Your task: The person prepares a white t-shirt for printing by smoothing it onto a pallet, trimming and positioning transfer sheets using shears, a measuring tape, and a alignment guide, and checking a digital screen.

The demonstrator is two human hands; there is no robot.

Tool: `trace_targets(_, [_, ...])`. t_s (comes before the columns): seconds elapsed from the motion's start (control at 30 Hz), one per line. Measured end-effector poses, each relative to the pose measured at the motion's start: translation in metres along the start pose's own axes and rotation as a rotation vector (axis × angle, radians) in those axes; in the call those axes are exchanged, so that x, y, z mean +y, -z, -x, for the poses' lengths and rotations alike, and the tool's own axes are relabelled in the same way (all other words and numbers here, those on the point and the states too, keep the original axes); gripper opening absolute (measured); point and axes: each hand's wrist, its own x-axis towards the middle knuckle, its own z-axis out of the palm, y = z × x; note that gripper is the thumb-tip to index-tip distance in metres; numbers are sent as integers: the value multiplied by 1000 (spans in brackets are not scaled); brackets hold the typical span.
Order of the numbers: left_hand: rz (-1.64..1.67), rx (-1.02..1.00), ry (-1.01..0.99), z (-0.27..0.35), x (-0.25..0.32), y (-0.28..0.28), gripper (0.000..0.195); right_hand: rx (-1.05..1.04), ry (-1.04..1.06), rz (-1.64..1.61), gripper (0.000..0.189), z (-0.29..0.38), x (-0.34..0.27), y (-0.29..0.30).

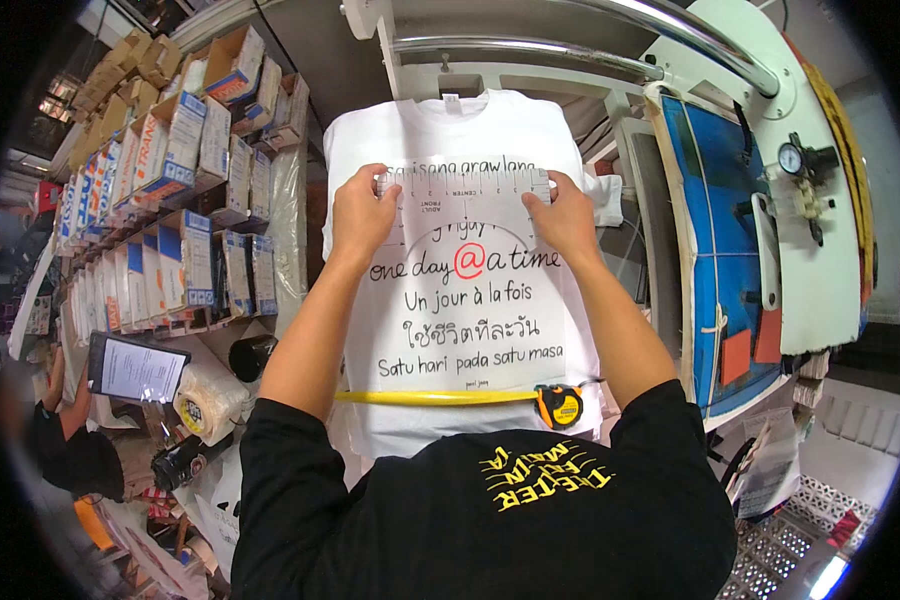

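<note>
A white T-shirt (450, 420) lies flat before me with its collar at the far side. On its chest rests a clear sheet (465, 307) bearing handwritten-style lettering in black, with one red symbol. A clear plastic T-shirt alignment ruler (465, 191) lies across the sheet's upper part, covering some lettering. My left hand (365, 212) pinches the ruler's left end between thumb and fingers. At the opposite end, my right hand (565, 217) grips it the same way. A yellow tape measure (559, 406) lies across the shirt below the lettering, its blade (435, 397) drawn out to the left.
Machine rails (525, 46) stand beyond the shirt. A blue press pad (712, 247) and a pressure gauge (790, 159) are at the right. Shelved cartons (172, 142), a plastic-wrapped roll (208, 405) and a tablet (139, 367) occupy the left, where another person's arm (75, 401) shows.
</note>
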Motion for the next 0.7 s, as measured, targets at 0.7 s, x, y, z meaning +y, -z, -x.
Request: trace_targets(0.7, [-178, -163, -557, 22, -32, 1, 29, 59, 583, 309, 43, 13, 41, -19])
